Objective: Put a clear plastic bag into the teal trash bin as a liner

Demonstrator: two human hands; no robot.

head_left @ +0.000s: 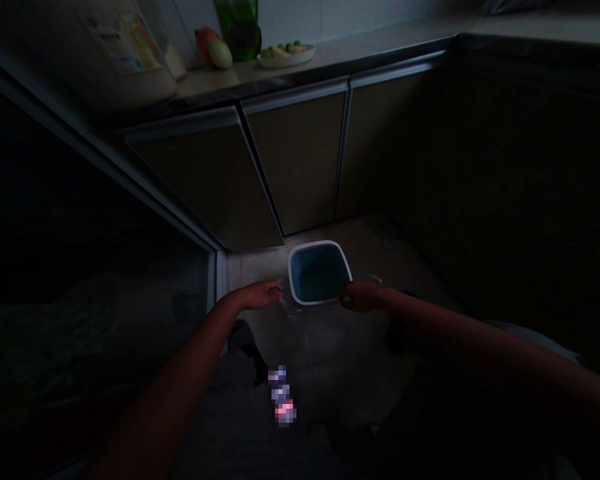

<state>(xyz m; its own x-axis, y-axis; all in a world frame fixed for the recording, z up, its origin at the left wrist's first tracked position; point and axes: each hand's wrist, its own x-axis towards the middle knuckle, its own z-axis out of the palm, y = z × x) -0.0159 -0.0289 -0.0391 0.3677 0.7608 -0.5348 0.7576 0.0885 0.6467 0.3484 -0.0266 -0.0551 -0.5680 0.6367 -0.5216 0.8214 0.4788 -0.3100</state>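
A small bin (293, 280) with a white rim and a teal inside stands upright on the floor, its opening facing up. Clear plastic film, apparently a thin bag (293, 308), hangs along its near side and shows by both hands. To the left of the bin, my left hand (263, 295) is closed with its fingertips on the film. My right hand (361, 296) is curled at the near right corner of the rim, closed on the film there. The dim light hides much of the film's outline.
Cabinet doors (300, 160) rise behind the bin, under a counter (380, 41) with a plate of green fruit (286, 56), a green bottle (239, 33), onions (220, 53) and a large jar (130, 53). A glass door frame (170, 217) borders the left. A pixelated patch covers something below.
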